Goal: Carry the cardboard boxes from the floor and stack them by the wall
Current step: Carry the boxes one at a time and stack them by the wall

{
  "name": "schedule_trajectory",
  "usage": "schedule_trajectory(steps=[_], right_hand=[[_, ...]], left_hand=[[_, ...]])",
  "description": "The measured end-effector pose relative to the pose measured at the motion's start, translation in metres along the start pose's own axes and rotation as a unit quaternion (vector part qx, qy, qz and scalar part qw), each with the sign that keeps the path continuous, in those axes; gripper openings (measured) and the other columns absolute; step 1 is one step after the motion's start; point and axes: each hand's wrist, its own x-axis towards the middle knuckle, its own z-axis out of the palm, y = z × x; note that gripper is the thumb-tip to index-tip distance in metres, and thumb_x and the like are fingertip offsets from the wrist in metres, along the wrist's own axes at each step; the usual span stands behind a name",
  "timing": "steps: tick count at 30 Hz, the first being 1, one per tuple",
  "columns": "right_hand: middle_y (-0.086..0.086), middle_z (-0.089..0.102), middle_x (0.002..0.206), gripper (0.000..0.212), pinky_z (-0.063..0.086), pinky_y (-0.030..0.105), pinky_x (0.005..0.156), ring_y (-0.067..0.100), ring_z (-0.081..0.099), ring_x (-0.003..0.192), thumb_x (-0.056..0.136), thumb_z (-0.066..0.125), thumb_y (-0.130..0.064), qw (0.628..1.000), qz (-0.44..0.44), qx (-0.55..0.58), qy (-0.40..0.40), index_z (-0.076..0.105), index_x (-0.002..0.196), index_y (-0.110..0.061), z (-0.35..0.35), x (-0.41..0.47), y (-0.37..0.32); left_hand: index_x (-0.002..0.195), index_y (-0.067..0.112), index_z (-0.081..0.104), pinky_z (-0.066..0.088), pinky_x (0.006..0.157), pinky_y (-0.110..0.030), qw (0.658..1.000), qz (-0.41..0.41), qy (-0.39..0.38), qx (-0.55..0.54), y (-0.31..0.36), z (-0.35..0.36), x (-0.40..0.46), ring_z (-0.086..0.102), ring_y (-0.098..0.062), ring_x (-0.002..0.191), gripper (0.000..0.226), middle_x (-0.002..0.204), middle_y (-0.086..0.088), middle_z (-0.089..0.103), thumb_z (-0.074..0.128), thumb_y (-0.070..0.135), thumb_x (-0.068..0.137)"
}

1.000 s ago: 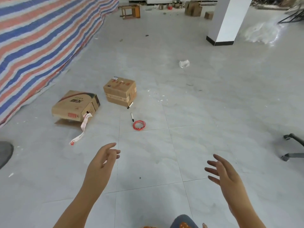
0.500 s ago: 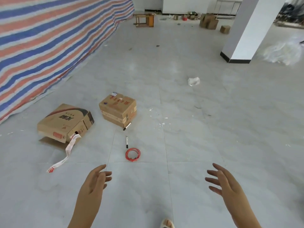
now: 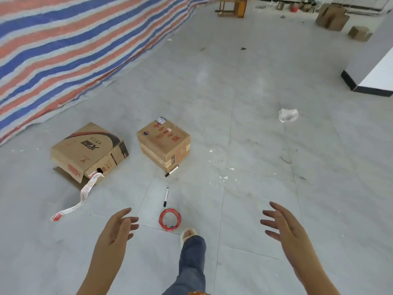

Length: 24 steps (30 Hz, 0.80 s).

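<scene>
Two cardboard boxes lie on the grey tiled floor ahead of me. The flat box (image 3: 85, 150) with black print sits at the left, a flap open and a white strip of tape trailing from it. The taller taped box (image 3: 163, 141) with red characters stands just to its right. My left hand (image 3: 116, 231) and my right hand (image 3: 282, 224) are held out low in front of me, fingers relaxed and spread, holding nothing. Both hands are well short of the boxes.
A striped tarpaulin (image 3: 74, 43) hangs along the left wall. Two markers (image 3: 166, 196) and a red wire coil (image 3: 170, 219) lie between me and the boxes, near my foot (image 3: 188, 236). A white pillar (image 3: 374, 69), a crumpled bag (image 3: 288, 115) and far boxes (image 3: 332, 19) stand at the right.
I have stepped forward: the boxes, markers and wire coil are nearer and lower in view. A leg and foot have come into view. Both hands stay empty and spread.
</scene>
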Motion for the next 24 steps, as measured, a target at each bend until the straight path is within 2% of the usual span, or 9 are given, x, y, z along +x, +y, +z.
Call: schedule_trajectory(steps=[5, 8, 12, 17, 20, 24], right_hand=[[-0.005, 0.069, 0.106, 0.025, 0.052, 0.031, 0.076, 0.009, 0.070, 0.091, 0.101, 0.042, -0.025, 1.000, 0.005, -0.003, -0.004, 0.059, 0.119, -0.029, 0.016, 0.133, -0.039], [-0.006, 0.069, 0.107, 0.026, 0.052, 0.032, 0.077, 0.009, 0.069, 0.092, 0.102, 0.041, -0.024, 1.000, 0.000, -0.011, -0.012, 0.058, 0.121, -0.026, 0.029, 0.212, -0.073], [-0.009, 0.069, 0.105, 0.025, 0.051, 0.028, 0.075, 0.007, 0.069, 0.090, 0.102, 0.040, -0.026, 0.998, -0.001, -0.028, -0.052, 0.058, 0.119, -0.029, 0.053, 0.302, -0.100], [-0.006, 0.065, 0.106, 0.026, 0.049, 0.021, 0.070, 0.009, 0.065, 0.093, 0.102, 0.037, -0.028, 0.986, 0.019, -0.083, -0.146, 0.053, 0.123, -0.025, 0.093, 0.432, -0.114], [-0.005, 0.064, 0.106, 0.026, 0.049, 0.021, 0.072, 0.010, 0.064, 0.093, 0.102, 0.037, -0.028, 0.970, 0.019, -0.124, -0.209, 0.052, 0.123, -0.025, 0.118, 0.520, -0.134], [0.000, 0.064, 0.112, 0.029, 0.053, 0.037, 0.089, 0.016, 0.065, 0.099, 0.102, 0.037, -0.027, 0.940, 0.004, -0.182, -0.290, 0.053, 0.126, -0.022, 0.152, 0.625, -0.181]], left_hand=[[0.111, 0.026, 0.057, 0.049, 0.087, -0.036, 1.000, 0.010, 0.021, 0.009, 0.050, 0.054, 0.124, 0.064, -0.019, 0.096, 0.021, 0.099, 0.002, 0.067, 0.041, 0.021, 0.099], [0.103, 0.034, 0.058, 0.048, 0.083, -0.031, 0.999, 0.024, 0.021, 0.013, 0.090, 0.084, 0.191, 0.065, -0.014, 0.094, 0.025, 0.097, 0.005, 0.068, 0.042, 0.015, 0.100], [0.103, 0.036, 0.058, 0.048, 0.083, -0.029, 0.999, 0.011, 0.034, 0.034, 0.116, 0.113, 0.256, 0.066, -0.008, 0.088, 0.028, 0.094, 0.008, 0.069, 0.042, 0.013, 0.099], [0.106, 0.035, 0.057, 0.048, 0.083, -0.028, 0.992, -0.054, 0.109, 0.040, 0.117, 0.149, 0.324, 0.065, -0.010, 0.092, 0.024, 0.099, 0.006, 0.067, 0.041, 0.017, 0.100], [0.112, 0.027, 0.056, 0.048, 0.088, -0.035, 0.982, -0.098, 0.157, 0.046, 0.122, 0.181, 0.365, 0.064, -0.013, 0.095, 0.022, 0.100, 0.006, 0.067, 0.041, 0.017, 0.100], [0.109, 0.027, 0.057, 0.048, 0.091, -0.040, 0.966, -0.166, 0.195, 0.037, 0.137, 0.225, 0.414, 0.065, -0.018, 0.097, 0.022, 0.098, 0.006, 0.068, 0.043, 0.013, 0.099]])
